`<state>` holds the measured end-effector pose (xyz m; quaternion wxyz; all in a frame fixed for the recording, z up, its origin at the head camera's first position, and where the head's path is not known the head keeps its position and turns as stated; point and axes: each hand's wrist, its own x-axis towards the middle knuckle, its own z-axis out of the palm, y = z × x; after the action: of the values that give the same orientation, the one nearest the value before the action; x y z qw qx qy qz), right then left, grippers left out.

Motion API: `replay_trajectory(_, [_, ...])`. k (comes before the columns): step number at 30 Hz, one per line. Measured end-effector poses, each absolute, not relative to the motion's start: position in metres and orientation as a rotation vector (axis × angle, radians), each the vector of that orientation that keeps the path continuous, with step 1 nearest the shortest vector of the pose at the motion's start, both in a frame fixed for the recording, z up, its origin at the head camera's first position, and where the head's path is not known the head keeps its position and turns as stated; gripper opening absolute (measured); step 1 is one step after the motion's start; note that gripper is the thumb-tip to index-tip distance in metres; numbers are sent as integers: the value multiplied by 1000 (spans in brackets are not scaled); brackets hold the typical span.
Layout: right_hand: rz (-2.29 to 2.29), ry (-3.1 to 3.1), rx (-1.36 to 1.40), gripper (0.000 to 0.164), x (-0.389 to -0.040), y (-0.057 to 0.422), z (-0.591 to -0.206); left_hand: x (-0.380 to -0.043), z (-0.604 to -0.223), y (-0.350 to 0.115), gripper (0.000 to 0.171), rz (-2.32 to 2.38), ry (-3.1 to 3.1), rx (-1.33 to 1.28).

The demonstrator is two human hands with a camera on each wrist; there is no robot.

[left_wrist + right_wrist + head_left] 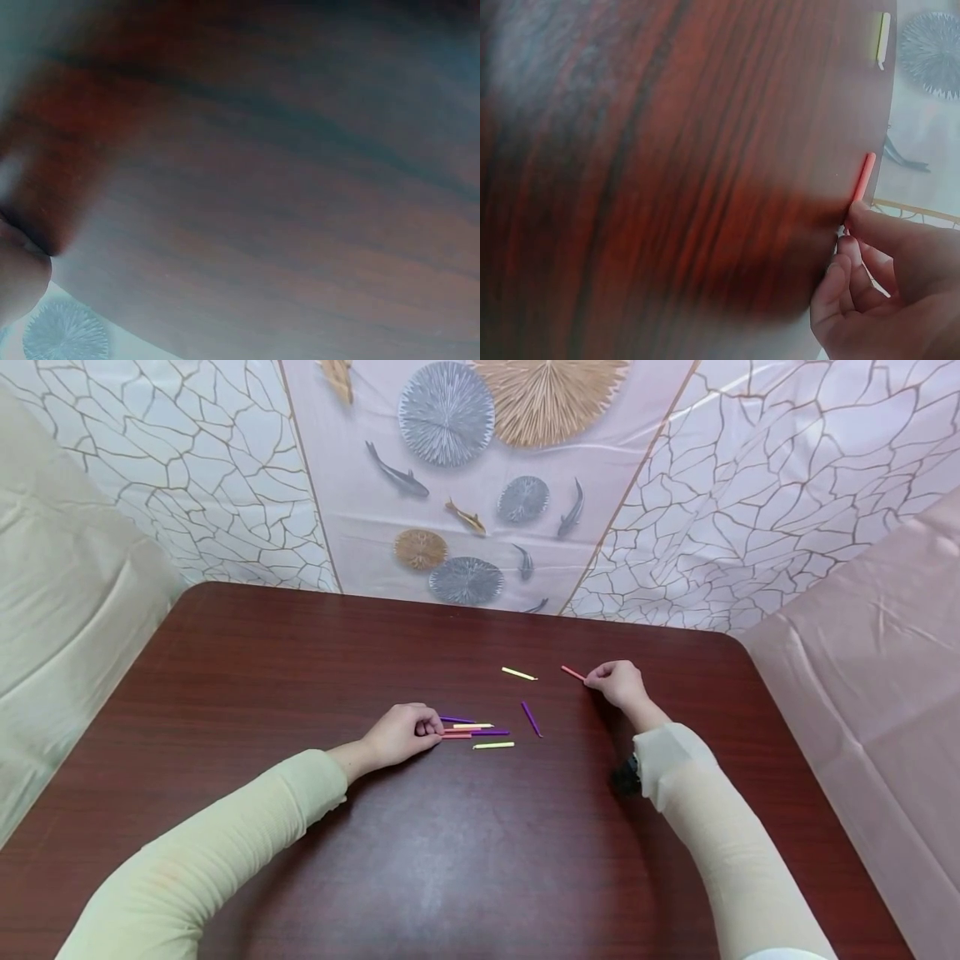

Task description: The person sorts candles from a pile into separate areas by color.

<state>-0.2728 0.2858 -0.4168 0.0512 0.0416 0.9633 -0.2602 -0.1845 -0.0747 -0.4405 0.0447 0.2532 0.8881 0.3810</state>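
In the head view my right hand [618, 685] pinches one end of a red candle [573, 673] at the table's far right. The right wrist view shows thumb and fingertips on that red candle [864, 177], near its wick. My left hand [405, 733], fingers curled, pinches the left end of a red candle [456, 737] in a small group. Beside it lie another red candle [465, 730], a yellow candle [472, 726] and purple candles [491, 732]. Only a blurred fingertip [22, 285] shows in the left wrist view.
Between the hands lie a yellow candle [519, 673] and a slanted purple candle [531, 718]. Another yellow candle [493, 745] lies just in front of the group. The dark wooden table [420, 860] ends at a patterned cloth backdrop [465, 510].
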Motion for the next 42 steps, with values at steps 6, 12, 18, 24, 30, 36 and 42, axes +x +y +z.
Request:
replay_trajectory(6, [-828,2916,167,29,-270,286,-413,-185,-440,-73,4,1163,2715,781])
replay_trajectory(12, [-864,2922,158,32,-266,279,-405,-185,-442,-74,4,1152,2715,765])
replay_trajectory(18, [-928,2898,19,30,-254,259,-398,-185,-442,-75,4,1145,2718,761])
replay_trajectory(24, [-1021,2796,-131,24,-232,235,-400,-185,-443,-74,4,1153,2716,770])
replay_trajectory(30, [-966,2769,-234,19,-211,220,-411,-185,-445,-75,4,1140,2704,758])
replay_trajectory(36, [-920,2782,-281,14,-204,216,-415,-185,-445,-76,6,1131,2705,786])
replay_trajectory(42, [-882,2800,-310,4,-202,216,-413,-184,-444,-76,4,1143,2707,794])
